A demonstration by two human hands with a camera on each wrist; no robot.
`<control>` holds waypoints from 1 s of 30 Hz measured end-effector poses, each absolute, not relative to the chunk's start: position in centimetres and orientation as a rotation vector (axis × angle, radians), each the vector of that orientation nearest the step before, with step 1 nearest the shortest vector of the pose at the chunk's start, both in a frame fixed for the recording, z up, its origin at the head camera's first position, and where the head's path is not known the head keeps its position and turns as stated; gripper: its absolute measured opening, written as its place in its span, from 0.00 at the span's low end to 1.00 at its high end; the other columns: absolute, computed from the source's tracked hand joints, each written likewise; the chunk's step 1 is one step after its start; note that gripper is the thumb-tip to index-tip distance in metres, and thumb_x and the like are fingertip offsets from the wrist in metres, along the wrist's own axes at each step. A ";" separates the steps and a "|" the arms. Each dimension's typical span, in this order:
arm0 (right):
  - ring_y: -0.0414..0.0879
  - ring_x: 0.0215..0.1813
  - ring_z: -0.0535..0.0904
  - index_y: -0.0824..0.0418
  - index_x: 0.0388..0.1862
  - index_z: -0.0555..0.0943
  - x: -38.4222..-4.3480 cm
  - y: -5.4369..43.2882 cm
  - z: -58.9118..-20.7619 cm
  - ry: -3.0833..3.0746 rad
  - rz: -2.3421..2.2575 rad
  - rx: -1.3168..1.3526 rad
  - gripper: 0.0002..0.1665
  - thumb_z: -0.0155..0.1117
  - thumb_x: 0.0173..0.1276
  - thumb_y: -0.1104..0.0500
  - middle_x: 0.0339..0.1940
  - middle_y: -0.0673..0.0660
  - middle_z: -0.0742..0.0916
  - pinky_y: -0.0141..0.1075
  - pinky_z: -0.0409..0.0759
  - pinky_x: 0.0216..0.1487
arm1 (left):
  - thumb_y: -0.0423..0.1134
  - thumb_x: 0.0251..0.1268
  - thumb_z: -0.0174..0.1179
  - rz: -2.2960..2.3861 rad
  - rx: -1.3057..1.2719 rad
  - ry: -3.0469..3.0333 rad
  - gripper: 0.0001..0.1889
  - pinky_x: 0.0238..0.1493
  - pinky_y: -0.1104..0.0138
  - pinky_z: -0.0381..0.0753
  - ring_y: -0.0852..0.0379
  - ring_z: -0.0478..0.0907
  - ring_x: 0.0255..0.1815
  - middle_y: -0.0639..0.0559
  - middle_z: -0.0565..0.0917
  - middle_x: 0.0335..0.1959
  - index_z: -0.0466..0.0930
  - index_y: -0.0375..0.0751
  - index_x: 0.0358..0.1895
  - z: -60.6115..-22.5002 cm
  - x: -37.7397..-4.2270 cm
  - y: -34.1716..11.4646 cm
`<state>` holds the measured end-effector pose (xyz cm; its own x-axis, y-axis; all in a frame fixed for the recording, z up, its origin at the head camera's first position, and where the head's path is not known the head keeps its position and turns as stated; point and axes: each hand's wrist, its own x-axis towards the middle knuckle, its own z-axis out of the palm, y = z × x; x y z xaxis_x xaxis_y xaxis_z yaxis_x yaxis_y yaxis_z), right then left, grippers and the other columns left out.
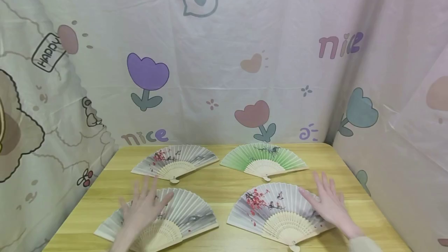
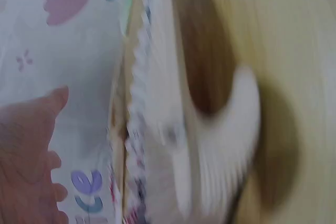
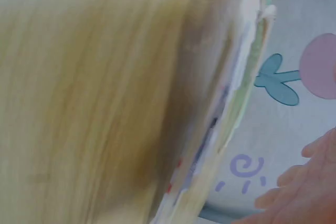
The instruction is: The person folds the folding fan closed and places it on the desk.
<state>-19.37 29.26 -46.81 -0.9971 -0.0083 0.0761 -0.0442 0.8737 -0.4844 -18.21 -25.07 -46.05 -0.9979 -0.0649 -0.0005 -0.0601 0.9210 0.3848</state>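
Spread out above the front left grey folding fan (image 1: 189, 209), my left hand (image 1: 141, 207) hides part of its pleats and ribs. My right hand (image 1: 329, 203), fingers straight, is over the right end of the front right fan (image 1: 276, 209), which is grey-purple with red blossoms and birds. Neither hand grips anything. Behind them lie a grey fan with red blossoms (image 1: 175, 160) at the left and a green fan (image 1: 266, 160) at the right. All these fans are unfolded. In the left wrist view a fan's pale handle end (image 2: 231, 129) looms close and blurred beside the hand.
The fans lie on a light wooden table (image 1: 224, 189) with rounded far corners. A pale cloth (image 1: 210, 49) printed with tulips, hearts and words hangs behind it, and similar cloth stands close along the left and right sides.
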 end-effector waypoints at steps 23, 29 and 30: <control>0.28 0.60 0.77 0.43 0.81 0.50 -17.7 40.4 -48.7 -2.621 1.977 0.610 0.46 0.54 0.74 0.72 0.64 0.28 0.75 0.25 0.82 0.52 | 0.48 0.59 0.72 -1.921 -0.324 -2.532 0.52 0.77 0.36 0.58 0.28 0.60 0.76 0.29 0.61 0.77 0.50 0.29 0.78 -48.0 -17.1 -9.4; 0.29 0.60 0.76 0.55 0.82 0.49 -17.5 42.0 -49.7 -2.568 1.976 0.755 0.47 0.55 0.70 0.76 0.66 0.31 0.76 0.23 0.81 0.54 | 0.45 0.52 0.77 -2.023 -0.452 -2.518 0.55 0.78 0.39 0.60 0.29 0.64 0.73 0.27 0.65 0.74 0.52 0.25 0.76 -49.5 -17.6 -7.3; 0.28 0.59 0.76 0.55 0.81 0.51 -17.4 42.1 -49.9 -2.566 1.969 0.764 0.47 0.56 0.69 0.76 0.66 0.31 0.76 0.23 0.81 0.53 | 0.44 0.50 0.78 -2.010 -0.456 -2.523 0.55 0.78 0.40 0.62 0.30 0.65 0.72 0.27 0.66 0.73 0.53 0.25 0.75 -49.7 -17.7 -7.0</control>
<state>-17.39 42.11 -49.88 -0.8786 -0.4595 0.1305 -0.2451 0.1992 -0.9488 -17.69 -6.98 -49.68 -0.9542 0.2876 0.0822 0.1443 0.2020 0.9687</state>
